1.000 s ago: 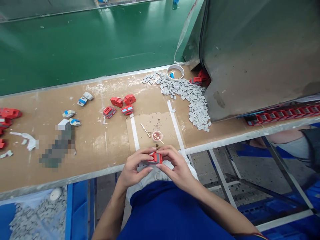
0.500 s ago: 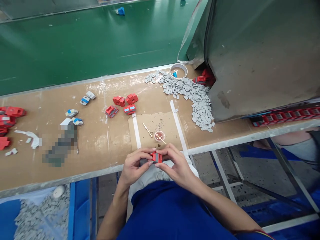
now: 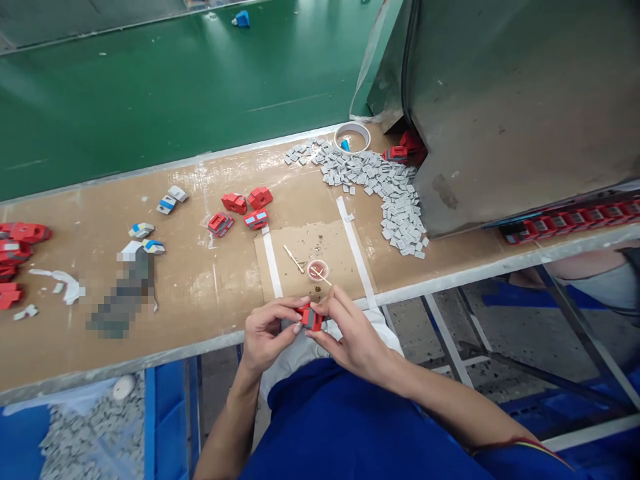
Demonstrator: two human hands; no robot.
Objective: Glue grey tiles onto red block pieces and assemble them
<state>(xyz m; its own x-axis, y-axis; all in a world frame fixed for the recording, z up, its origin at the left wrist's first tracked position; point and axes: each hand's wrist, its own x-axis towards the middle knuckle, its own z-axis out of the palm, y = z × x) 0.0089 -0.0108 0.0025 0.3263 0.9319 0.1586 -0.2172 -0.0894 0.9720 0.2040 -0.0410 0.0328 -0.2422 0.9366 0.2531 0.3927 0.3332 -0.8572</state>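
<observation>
Close to the bench's front edge, my left hand (image 3: 270, 335) and my right hand (image 3: 353, 337) both hold a small red and grey plastic block (image 3: 313, 319) by its ends, between fingertips and thumbs. The block is tilted, and fingers hide part of it. Just beyond it stands a small clear cup (image 3: 312, 275) of reddish-brown content, with a thin stick (image 3: 325, 277) leaning in it. Left of the cup lies a pale wooden stick (image 3: 293, 259). Farther back is a group of similar red blocks (image 3: 221, 224).
Many loose grey tiles (image 3: 400, 213) spread to the right, beside a tape roll (image 3: 366, 139). A large metal housing (image 3: 510, 120) rises on the right. White-and-blue pieces (image 3: 167, 203) and more red blocks (image 3: 30, 232) lie left. Behind runs a green conveyor surface (image 3: 175, 100).
The red and grey block has turned to a steeper tilt between my fingers, and my right hand has shifted slightly. The whole view has moved a little.
</observation>
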